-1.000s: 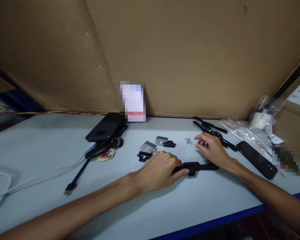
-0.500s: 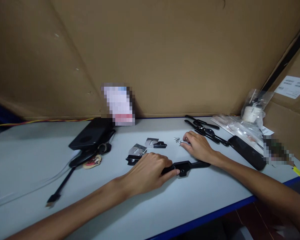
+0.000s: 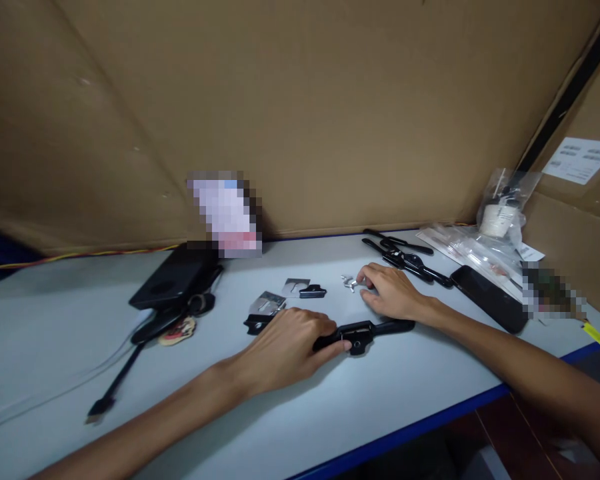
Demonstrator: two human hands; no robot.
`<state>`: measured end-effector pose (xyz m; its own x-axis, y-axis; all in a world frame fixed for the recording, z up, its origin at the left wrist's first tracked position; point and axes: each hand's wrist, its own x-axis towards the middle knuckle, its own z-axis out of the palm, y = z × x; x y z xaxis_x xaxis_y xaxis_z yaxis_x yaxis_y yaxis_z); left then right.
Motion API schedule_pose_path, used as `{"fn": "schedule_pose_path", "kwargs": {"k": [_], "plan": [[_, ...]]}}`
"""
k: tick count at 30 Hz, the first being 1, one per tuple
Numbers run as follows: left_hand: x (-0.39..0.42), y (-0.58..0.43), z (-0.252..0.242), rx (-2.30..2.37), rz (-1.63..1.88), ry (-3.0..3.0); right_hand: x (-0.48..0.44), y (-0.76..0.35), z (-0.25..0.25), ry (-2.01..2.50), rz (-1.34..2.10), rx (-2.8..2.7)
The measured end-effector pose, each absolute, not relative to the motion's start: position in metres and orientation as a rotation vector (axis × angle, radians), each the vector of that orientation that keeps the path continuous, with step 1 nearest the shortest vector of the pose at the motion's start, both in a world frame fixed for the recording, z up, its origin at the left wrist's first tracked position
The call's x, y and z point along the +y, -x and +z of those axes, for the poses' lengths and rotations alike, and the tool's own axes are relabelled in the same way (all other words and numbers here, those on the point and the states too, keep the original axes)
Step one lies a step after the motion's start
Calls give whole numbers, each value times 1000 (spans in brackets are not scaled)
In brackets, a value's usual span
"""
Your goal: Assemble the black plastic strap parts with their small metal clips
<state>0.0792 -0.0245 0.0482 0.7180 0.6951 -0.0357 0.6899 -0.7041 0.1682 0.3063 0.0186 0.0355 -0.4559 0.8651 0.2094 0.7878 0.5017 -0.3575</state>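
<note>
My left hand (image 3: 290, 343) lies curled over one end of a long black plastic bar (image 3: 365, 330) on the pale table (image 3: 330, 413), pinning it down. My right hand (image 3: 390, 290) rests just behind the bar, its fingertips pinching at some small silver screws (image 3: 349, 283). Whether a screw is between the fingers is too small to tell. Two silver metal plates with black clips (image 3: 300, 289) (image 3: 263, 308) lie left of the screws.
More black bars (image 3: 405, 257) and a black remote-like device (image 3: 487, 298) lie to the right, with plastic bags (image 3: 485, 250) behind. A black box (image 3: 173, 277), cables (image 3: 115, 383) and a sticker (image 3: 177, 331) sit at left. A cardboard wall (image 3: 305, 113) stands behind.
My right hand has moved left from the black bars to the small silver screws. My left hand has stayed on the black bar. The view has shifted to the right.
</note>
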Motion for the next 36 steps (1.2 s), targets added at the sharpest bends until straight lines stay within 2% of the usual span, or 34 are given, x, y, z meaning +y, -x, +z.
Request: {"fn": "schedule_pose_path", "kwargs": {"k": [20,29,36], "plan": [[-23,-79,48,1114,70,-2711,25,-308,33,1230,205,-2471],[-24,-79,47,1136,28,-2713,26,-306,30,1187,365,-2417],[-24,-79,48,1109,79,-2721,8,-315,46,1053,253,-2382]]}}
